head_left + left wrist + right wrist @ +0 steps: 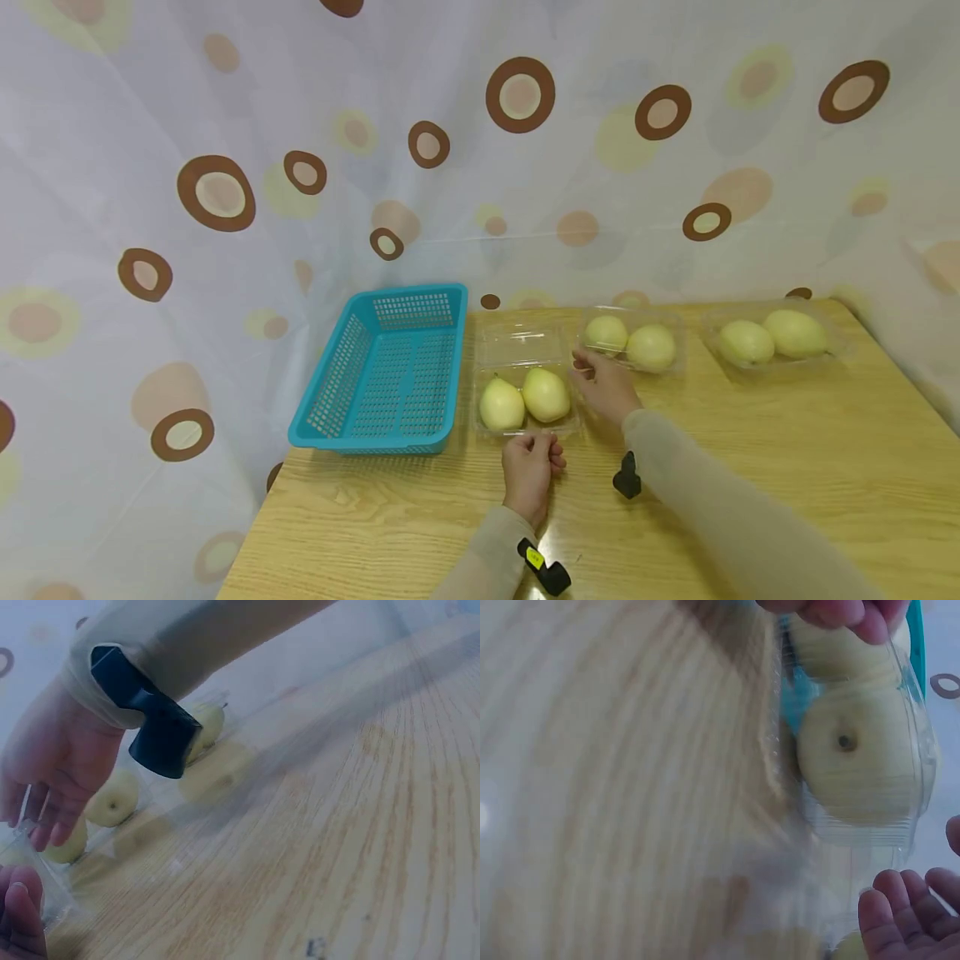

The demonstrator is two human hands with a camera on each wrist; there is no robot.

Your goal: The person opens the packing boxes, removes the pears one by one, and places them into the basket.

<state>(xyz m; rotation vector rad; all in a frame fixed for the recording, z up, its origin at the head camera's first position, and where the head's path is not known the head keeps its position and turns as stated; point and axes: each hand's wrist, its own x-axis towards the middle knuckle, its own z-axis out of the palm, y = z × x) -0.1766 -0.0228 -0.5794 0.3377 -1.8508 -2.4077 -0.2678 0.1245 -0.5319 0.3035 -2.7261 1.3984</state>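
Observation:
An uncovered clear plastic clamshell box [486, 429] holds two pale yellow pears [546, 395], its lid [522, 343] folded back toward the wall. My left hand [527, 475] lies at the front rim, fingers loosely bent with nothing visible between them. At the box's right side is my right hand [604, 387], with fingertips near the hinge corner. Its fingers [909, 915] are relaxed and slightly spread in the right wrist view, close beside the clear plastic. In that view, the left fingertips [871, 622] overlap the top of the box.
To the left stands a teal perforated basket [405, 383]. Behind my right hand is another clear box [678, 333] with two pears [651, 348]. A third box [838, 325] with two pears [797, 334] sits farther right. The patterned curtain [450, 75] hangs behind the wooden table [750, 450].

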